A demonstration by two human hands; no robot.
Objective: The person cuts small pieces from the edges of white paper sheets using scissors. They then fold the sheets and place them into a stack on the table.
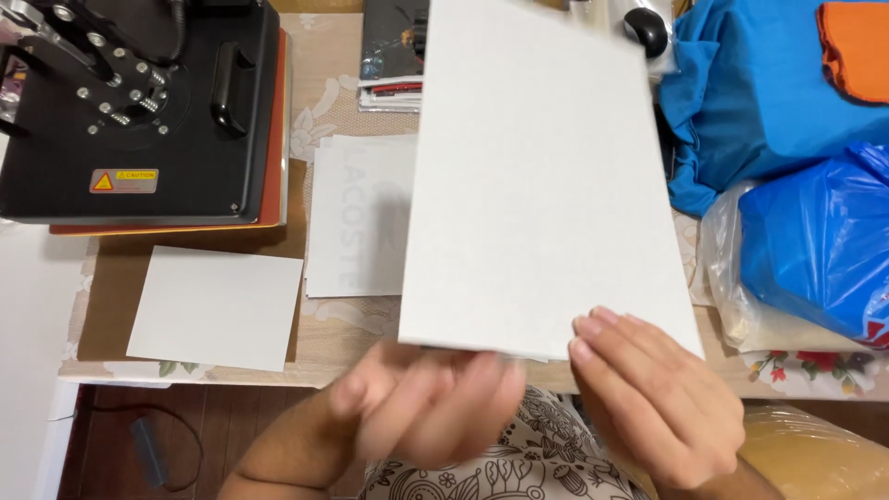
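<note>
A table (324,347) with a pale patterned cloth carries a black heat press (139,111) at its far left. Just in front of the press lies a white sheet (218,310) — to the right, a stack of papers (356,222) — and farther right, blue plastic bags (815,241).

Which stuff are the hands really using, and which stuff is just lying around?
In use:
- big white sheet, held up over the table
- right hand, fingers on the sheet's lower right corner
- left hand, blurred, under its lower edge

Lying about:
- black heat press
- small white sheet
- printed sheets
- blue cloth
- blue plastic bag
</note>
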